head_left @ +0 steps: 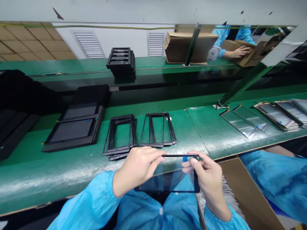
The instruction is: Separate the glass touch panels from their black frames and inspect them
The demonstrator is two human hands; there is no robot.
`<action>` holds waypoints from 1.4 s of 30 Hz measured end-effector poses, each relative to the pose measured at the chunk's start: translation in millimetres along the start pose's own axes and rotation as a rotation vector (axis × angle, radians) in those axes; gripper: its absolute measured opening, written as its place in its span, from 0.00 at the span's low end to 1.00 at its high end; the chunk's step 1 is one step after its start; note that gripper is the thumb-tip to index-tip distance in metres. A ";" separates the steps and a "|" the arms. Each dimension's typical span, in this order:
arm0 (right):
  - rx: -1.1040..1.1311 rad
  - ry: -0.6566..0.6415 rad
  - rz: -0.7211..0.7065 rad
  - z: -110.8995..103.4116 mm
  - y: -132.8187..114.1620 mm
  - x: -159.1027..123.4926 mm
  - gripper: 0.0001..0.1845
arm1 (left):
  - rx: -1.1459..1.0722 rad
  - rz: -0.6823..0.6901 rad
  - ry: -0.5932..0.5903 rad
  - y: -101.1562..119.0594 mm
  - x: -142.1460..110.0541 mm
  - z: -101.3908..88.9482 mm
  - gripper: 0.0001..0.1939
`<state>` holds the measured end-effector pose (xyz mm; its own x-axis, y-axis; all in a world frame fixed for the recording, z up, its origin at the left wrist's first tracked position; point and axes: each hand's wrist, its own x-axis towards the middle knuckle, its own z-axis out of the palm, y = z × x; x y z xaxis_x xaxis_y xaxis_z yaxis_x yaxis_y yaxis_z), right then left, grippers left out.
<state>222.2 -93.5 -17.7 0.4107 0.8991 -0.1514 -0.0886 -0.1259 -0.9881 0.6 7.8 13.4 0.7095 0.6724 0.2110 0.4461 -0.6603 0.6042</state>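
In front of my lap is a black-bordered glass screen panel (172,182) with a small blue tab near its upper right corner. My right hand (208,174) grips its right end, thumb on the near face and fingers behind the glass. My left hand (141,166) is closed on the upper edge, thumb and fingers together at the rim; it covers the panel's upper left part. Just beyond my hands, on the green bench, lie a stack of black rectangular frames (111,150) and a second, looser group of black frames (144,140).
Screen panels lie on a black foam tray (72,137) at left. Clear glass panels (237,126) rest at right, beside stacked panels (275,115). A green post (240,86) rises there. Black trays (120,59) and cardboard (189,48) stand behind, near another person's hand (240,51).
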 end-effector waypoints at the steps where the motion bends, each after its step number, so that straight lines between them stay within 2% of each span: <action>1: 0.003 -0.049 -0.003 2.1 -0.7 1.8 0.16 | -0.025 -0.006 -0.027 3.2 0.9 0.9 0.16; 4: 0.023 -0.306 0.005 6.9 -0.8 9.2 0.19 | -0.213 -0.066 -0.140 11.0 4.2 6.6 0.20; 6: 0.085 -0.417 0.056 5.3 1.6 14.9 0.24 | -0.429 -0.196 -0.164 11.3 3.7 12.8 0.21; 8: 0.148 -0.404 0.106 -0.1 6.4 20.3 0.24 | -0.682 -0.356 -0.119 7.6 -0.9 19.7 0.22; 10: 0.160 -0.337 0.132 -6.1 12.8 24.3 0.23 | -0.908 -0.478 -0.051 2.9 -8.1 26.1 0.23; 12: 0.149 -0.286 0.149 -8.9 18.7 26.5 0.22 | -1.054 -0.544 0.019 0.8 -14.7 31.5 0.24; 15: 0.185 -0.238 0.150 -5.9 22.7 27.0 0.24 | -1.159 -0.579 0.109 4.3 -19.2 36.6 0.25; 17: 0.192 -0.220 0.126 -1.7 21.4 26.5 0.25 | -1.187 -0.582 0.145 8.7 -19.0 38.1 0.25; 21: 0.129 -0.196 0.031 3.8 13.6 24.0 0.25 | -1.185 -0.583 0.135 13.1 -19.9 40.2 0.27; 25: 0.068 -0.203 -0.053 1.6 6.3 22.6 0.23 | -1.154 -0.585 0.135 9.1 -26.3 41.5 0.30; 28: 0.033 -0.218 -0.085 -0.2 3.0 23.1 0.22 | -1.060 -0.585 0.127 5.4 -27.6 34.7 0.28; 31: -0.100 -0.320 -0.108 6.5 0.4 22.1 0.20 | -0.836 -0.482 0.003 5.9 -21.5 23.6 0.23; 34: -0.207 -0.456 -0.112 17.3 -0.5 21.5 0.14 | -0.618 -0.348 -0.212 10.0 -13.5 20.0 0.29; 35: -0.203 -0.432 -0.131 18.0 -0.2 22.6 0.11 | -0.602 -0.348 -0.263 11.1 -12.1 21.4 0.32; 37: -0.187 -0.247 -0.227 10.9 2.5 27.6 0.09 | -0.672 -0.436 -0.276 11.1 -12.7 26.4 0.33; 39: -0.217 0.004 -0.346 -7.0 8.9 35.2 0.13 | -0.808 -0.551 -0.169 7.8 -17.0 31.3 0.28; 40: -0.243 0.088 -0.368 -17.8 13.6 39.0 0.15 | -0.865 -0.589 -0.088 5.3 -19.9 32.9 0.26; 42: -0.221 0.109 -0.276 -36.9 24.3 44.0 0.17 | -0.942 -0.616 0.067 0.1 -25.2 34.2 0.23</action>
<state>271.6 -72.5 -49.4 0.4866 0.8636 0.1315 0.2325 0.0170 -0.9724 1.4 -20.7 -18.1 0.4674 0.8315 -0.3002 0.1005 0.2874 0.9525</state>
